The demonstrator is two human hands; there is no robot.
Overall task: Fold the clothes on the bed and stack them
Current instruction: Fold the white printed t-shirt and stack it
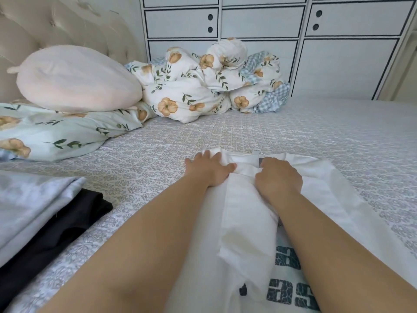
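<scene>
A white T-shirt [246, 224] with dark blue printed letters lies on the bed in front of me, its left side folded over toward the middle. My left hand [208, 170] lies flat on the shirt's left shoulder, fingers straight and pressing down. My right hand [278, 179] has curled fingers gripping the fabric at the collar, where a small label shows. At the left edge sits a stack of folded clothes: a light blue garment [31, 204] on top of a black one [61, 231].
The patterned bed sheet [158, 154] spreads around the shirt. A floral duvet [203, 82] is bunched at the far side, a pink cushion [74, 77] rests on a floral pillow [56, 132] at the left. White drawers [338, 64] stand behind the bed.
</scene>
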